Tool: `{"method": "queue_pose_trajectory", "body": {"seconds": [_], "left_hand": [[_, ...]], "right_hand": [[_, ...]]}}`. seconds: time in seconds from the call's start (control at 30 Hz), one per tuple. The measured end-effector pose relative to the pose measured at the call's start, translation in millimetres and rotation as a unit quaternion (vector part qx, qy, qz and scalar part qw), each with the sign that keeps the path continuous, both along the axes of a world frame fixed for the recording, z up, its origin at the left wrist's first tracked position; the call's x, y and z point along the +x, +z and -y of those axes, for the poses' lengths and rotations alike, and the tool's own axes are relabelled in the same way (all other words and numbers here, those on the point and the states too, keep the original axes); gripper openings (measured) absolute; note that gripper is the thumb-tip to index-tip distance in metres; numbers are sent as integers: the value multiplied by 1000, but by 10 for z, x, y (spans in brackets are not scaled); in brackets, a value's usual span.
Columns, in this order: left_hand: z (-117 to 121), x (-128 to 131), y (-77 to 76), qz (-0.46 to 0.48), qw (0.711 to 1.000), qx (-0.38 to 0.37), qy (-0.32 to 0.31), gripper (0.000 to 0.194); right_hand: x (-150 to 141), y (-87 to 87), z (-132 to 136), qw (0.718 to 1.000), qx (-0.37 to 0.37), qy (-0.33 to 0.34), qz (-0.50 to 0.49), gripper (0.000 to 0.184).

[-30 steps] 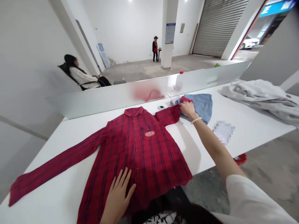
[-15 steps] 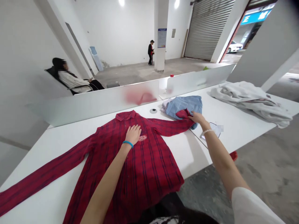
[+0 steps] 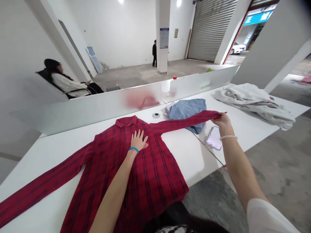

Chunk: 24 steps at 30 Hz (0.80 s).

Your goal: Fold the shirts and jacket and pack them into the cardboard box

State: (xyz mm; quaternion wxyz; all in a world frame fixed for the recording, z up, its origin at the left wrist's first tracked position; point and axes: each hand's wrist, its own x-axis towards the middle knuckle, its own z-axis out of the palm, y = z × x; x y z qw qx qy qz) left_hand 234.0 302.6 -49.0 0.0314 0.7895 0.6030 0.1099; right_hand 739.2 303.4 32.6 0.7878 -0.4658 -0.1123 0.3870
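Observation:
A red plaid shirt (image 3: 136, 171) lies face up on the white table (image 3: 184, 152), collar at the far side. My left hand (image 3: 138, 139) rests flat and open on its chest, fingers spread beside the round badge. My right hand (image 3: 222, 121) pinches the cuff of the shirt's right sleeve (image 3: 187, 119), which is stretched out straight to the right and lifted over a folded blue garment (image 3: 187, 108). The other sleeve runs out to the lower left edge of the view.
A phone (image 3: 215, 140) lies on the table under my right wrist. A heap of grey-white clothes (image 3: 255, 103) sits at the far right. Frosted divider panels (image 3: 97, 106) line the table's back. One person sits at the left, another stands by a pillar far off.
My right hand has drawn the sleeve out to the right until it is straight, and lifted it above the blue garment. My left hand moved from the hem up to the chest.

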Motion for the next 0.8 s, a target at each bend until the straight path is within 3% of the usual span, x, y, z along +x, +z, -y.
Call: {"method": "queue_pose_trajectory", "body": {"seconds": [0.17,0.33,0.5,0.6,0.7,0.8], "left_hand": [[22,209,104,22,995,58,-74,57],[-48,311,11,37,997,-43,-43,61],[-245,326,-16,77,993,-79,-33,67],[-307,343,1,123,989,-79,-33,67],[-286,345,12,192,978,-66,-42,60],[-227,361,44,285,956,-51,-47,52]], "right_hand": [[-98,132,69,992,-17,-7,-123,15],[-109,287,161,994,-58,-25,-85,13],[-119,494,160,997,32,-65,-12,8],[-150,496,143,997,22,-74,-30,16],[-161,411,184,998,-12,-10,-56,26],[-208,431,236,999,-3,-28,-41,15]]}}
